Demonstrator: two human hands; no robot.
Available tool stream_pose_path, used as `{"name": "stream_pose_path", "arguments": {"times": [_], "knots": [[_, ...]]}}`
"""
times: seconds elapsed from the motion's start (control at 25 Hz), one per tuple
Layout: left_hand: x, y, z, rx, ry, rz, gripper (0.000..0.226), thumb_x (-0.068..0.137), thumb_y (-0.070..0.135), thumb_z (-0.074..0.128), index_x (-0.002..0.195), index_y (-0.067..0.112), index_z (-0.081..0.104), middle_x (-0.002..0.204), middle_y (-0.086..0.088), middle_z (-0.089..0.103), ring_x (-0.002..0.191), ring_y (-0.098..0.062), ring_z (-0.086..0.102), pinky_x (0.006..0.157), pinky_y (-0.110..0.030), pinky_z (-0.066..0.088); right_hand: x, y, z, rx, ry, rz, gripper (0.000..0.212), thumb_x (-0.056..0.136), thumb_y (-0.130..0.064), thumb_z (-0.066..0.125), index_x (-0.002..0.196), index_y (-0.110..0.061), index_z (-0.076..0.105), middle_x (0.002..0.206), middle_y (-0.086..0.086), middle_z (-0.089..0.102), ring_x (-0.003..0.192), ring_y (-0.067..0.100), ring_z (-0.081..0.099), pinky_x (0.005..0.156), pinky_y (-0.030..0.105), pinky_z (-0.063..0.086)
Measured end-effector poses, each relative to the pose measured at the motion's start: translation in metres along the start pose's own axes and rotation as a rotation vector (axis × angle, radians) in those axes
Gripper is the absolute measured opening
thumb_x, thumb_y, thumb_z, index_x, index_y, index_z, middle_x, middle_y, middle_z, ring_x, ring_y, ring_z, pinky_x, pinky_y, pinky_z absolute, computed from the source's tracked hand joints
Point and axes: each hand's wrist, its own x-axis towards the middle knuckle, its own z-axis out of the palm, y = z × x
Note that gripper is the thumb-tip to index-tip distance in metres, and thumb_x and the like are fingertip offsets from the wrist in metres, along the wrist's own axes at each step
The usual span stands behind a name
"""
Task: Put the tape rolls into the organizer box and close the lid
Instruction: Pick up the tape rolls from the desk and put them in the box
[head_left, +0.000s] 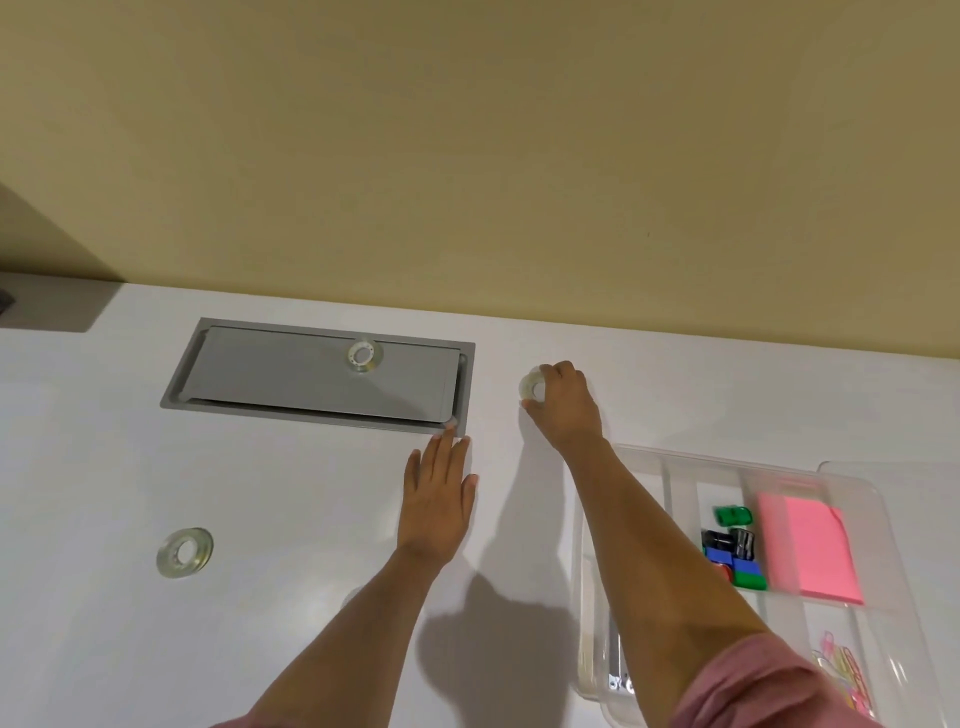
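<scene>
The right grip (563, 402) half hides its clear tape roll (530, 387).

A tape roll (365, 355) lies on what seems a hatch (291, 376), organizer box (681, 493) right.

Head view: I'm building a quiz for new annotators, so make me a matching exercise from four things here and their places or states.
1. left hand
2. right hand
3. pink sticky notes
4. grey desk hatch

A. in the organizer box
B. has a loose tape roll on top
C. palm down, fingers straight
D. grips a tape roll

Pairs: 1-C, 2-D, 3-A, 4-B.
</scene>
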Motion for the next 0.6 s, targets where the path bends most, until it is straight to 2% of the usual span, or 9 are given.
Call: {"name": "stream_pose_path", "arguments": {"times": [0.08, 0.2, 0.44, 0.6], "knots": [[-0.001, -0.003, 0.003, 0.033, -0.048, -0.005, 0.056, 0.103, 0.038, 0.028, 0.153, 0.021, 0.010, 0.163, -0.003, 0.005, 0.151, -0.024, 0.005, 0.123, -0.041, 0.006, -0.004, 0.000, -0.006, 0.033, 0.023, 0.007, 0.047, 0.091, -0.025, 0.060, 0.132, -0.007, 0.047, 0.133, 0.011, 0.046, 0.124, 0.027, 0.043, 0.088, 0.039, 0.052], [-0.005, -0.003, 0.003, 0.057, -0.085, 0.006, 0.057, 0.104, 0.039, 0.017, 0.152, 0.022, -0.008, 0.163, -0.001, -0.011, 0.151, -0.021, -0.009, 0.123, -0.038, -0.003, -0.015, 0.002, -0.017, 0.080, 0.070, -0.001, 0.052, 0.090, -0.022, 0.061, 0.137, -0.007, 0.044, 0.136, 0.011, 0.044, 0.126, 0.028, 0.043, 0.090, 0.038, 0.051], [-0.024, 0.003, -0.005, 0.069, -0.151, 0.033, 0.056, 0.105, 0.035, 0.018, 0.153, 0.018, -0.005, 0.163, -0.004, -0.010, 0.151, -0.023, -0.007, 0.124, -0.037, 0.001, -0.056, 0.012, -0.045, 0.201, 0.195, -0.013, 0.053, 0.084, -0.014, 0.063, 0.135, -0.008, 0.047, 0.135, 0.012, 0.048, 0.125, 0.028, 0.045, 0.091, 0.034, 0.047], [-0.042, 0.004, -0.007, 0.069, -0.185, 0.068, 0.057, 0.105, 0.034, 0.020, 0.153, 0.017, -0.004, 0.163, -0.005, -0.010, 0.151, -0.024, -0.007, 0.124, -0.036, 0.003, -0.090, 0.030, -0.061, 0.202, 0.185, -0.027, 0.054, 0.082, -0.010, 0.064, 0.134, -0.005, 0.049, 0.134, 0.014, 0.047, 0.125, 0.029, 0.045, 0.090, 0.034, 0.047]]}}
